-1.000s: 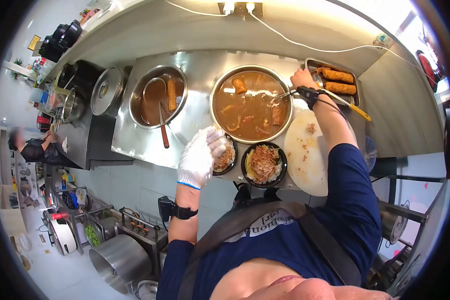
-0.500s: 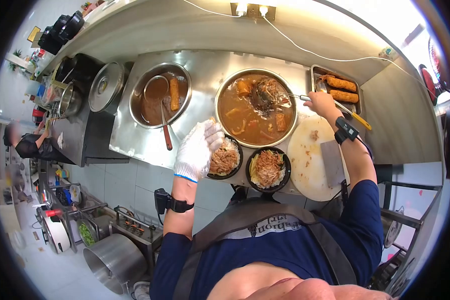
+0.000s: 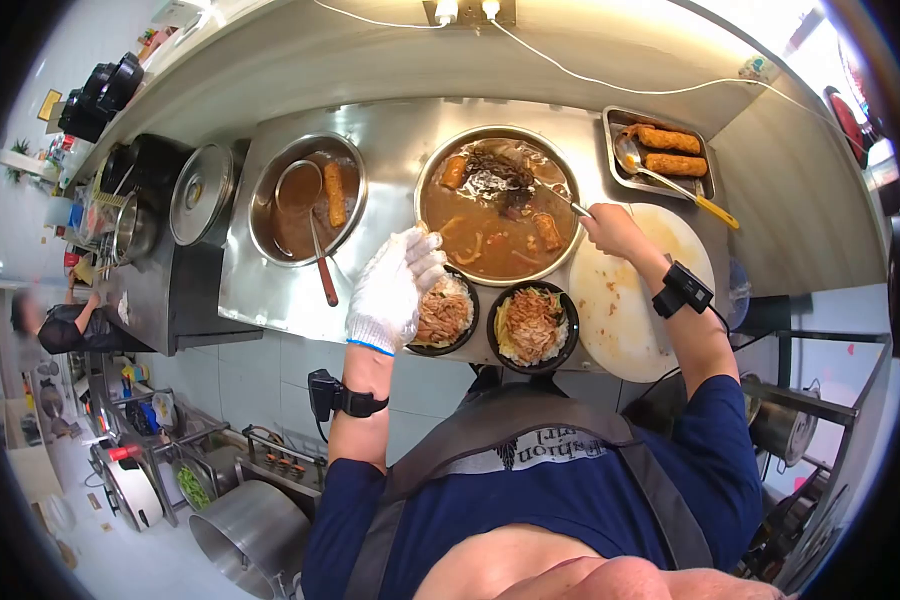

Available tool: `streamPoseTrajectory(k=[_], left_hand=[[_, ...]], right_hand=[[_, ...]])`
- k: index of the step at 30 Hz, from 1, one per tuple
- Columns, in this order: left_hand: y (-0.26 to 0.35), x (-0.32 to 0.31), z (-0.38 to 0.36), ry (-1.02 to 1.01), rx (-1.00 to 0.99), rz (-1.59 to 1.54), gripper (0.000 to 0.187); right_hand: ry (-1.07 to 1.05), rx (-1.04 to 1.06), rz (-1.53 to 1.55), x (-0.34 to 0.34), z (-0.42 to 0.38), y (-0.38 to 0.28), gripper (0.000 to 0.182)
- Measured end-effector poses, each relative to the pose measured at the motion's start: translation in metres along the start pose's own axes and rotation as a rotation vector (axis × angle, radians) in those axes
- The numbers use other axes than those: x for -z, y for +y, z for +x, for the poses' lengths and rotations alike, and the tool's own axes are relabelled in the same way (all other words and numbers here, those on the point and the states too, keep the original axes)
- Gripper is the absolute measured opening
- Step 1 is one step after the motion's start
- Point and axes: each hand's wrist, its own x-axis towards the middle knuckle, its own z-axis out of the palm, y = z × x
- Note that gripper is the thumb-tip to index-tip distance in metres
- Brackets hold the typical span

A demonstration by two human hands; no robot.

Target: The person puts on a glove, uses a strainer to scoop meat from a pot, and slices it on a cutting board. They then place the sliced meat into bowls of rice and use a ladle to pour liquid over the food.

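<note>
My right hand (image 3: 614, 231) is closed around the handle of a slim metal utensil (image 3: 576, 208). The utensil reaches into a wide steel pot (image 3: 422, 225) of brown stew, and its far end is hard to make out. Dark, stringy food (image 3: 500, 172) lies at the stew's surface, along with golden-brown pieces (image 3: 547, 232). My left hand (image 3: 395, 285), in a white glove, hovers by the pot's left rim with fingers curled. A small brownish bit shows at its fingertips. Below the pot stand two black bowls of rice topped with shredded food, a left bowl (image 3: 444, 318) and a right bowl (image 3: 532, 328).
At left, a second pot (image 3: 260, 225) holds brown sauce, a ladle (image 3: 327, 280) and a fried roll (image 3: 335, 195). A round cutting board (image 3: 610, 300) with scraps lies at right. Behind it sits a tray (image 3: 610, 125) with rolls and a yellow-handled spoon (image 3: 715, 211). Another person (image 3: 65, 325) works far left.
The dark stringy food has shifted left in the pot, away from the right rim. My right hand sits slightly lower and further left. The whole view has moved a little.
</note>
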Motion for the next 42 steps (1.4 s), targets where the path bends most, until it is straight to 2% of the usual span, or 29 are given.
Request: streamPoseTrajectory(k=[1,3,6,8,9,11,13,15,17,20,21,23,25,27,31,34,36,37,39,42], left_hand=[[0.000,-0.001,0.000,-0.003,0.002,0.003,0.041],[0.001,-0.004,0.001,0.003,-0.014,0.017,0.041],[0.006,-0.004,0.009,-0.027,-0.034,0.019,0.041],[0.013,-0.013,0.006,0.008,-0.041,0.043,0.041],[0.014,-0.016,0.005,0.042,-0.055,0.065,0.042],[0.016,-0.010,0.005,0.020,-0.058,0.021,0.044],[0.016,-0.007,0.004,0.041,-0.079,0.071,0.045],[0.013,-0.003,0.003,0.056,-0.075,0.065,0.045],[0.009,0.003,0.004,0.073,-0.077,0.065,0.045],[0.003,0.011,0.010,-0.049,-0.038,-0.008,0.043],[0.003,0.008,0.009,-0.046,-0.047,-0.009,0.043],[0.003,0.002,0.008,-0.041,-0.038,0.008,0.043],[0.003,0.002,0.008,-0.040,-0.043,0.018,0.043],[0.003,0.004,0.009,-0.030,-0.060,0.043,0.043],[0.007,0.007,0.003,0.000,-0.049,0.020,0.043],[0.007,0.012,0.003,0.007,-0.058,0.036,0.043],[0.005,0.013,0.006,0.004,-0.084,0.019,0.042],[0.004,0.011,0.007,-0.005,-0.066,0.016,0.042],[0.006,0.002,0.006,0.029,-0.060,0.022,0.042],[0.002,-0.002,0.008,0.017,-0.049,0.029,0.041]], right_hand=[[-0.055,-0.096,0.110,-0.001,-0.002,-0.003,0.034],[-0.007,-0.054,0.158,-0.023,0.006,0.002,0.039],[-0.019,-0.110,0.249,-0.034,0.011,-0.026,0.040],[-0.176,-0.204,0.387,-0.024,0.003,-0.042,0.041],[-0.175,-0.229,0.394,-0.026,0.006,-0.034,0.041],[-0.022,0.012,0.121,-0.028,0.014,-0.022,0.041],[0.025,0.064,0.126,-0.018,0.009,-0.015,0.041],[-0.123,-0.098,0.236,-0.009,0.004,-0.019,0.041],[-0.134,-0.132,0.226,-0.020,0.005,-0.023,0.041],[-0.224,-0.281,0.391,-0.036,0.004,-0.044,0.038],[-0.225,-0.272,0.389,-0.046,0.009,-0.043,0.038],[-0.337,-0.330,0.969,-0.070,0.020,-0.042,0.036],[-0.353,-0.341,0.954,-0.074,0.022,-0.044,0.034],[-0.434,-0.392,1.174,-0.072,0.021,-0.048,0.032],[-0.517,-0.397,1.286,-0.066,0.013,-0.032,0.031],[-0.424,-0.304,1.126,-0.065,0.005,-0.016,0.029],[-0.127,0.007,0.258,-0.059,0.000,-0.010,0.031],[-0.124,-0.013,0.257,-0.054,-0.007,-0.005,0.031],[0.109,0.020,-0.174,-0.026,-0.031,-0.021,0.031],[0.126,-0.026,-0.228,-0.005,-0.049,-0.002,0.030]])
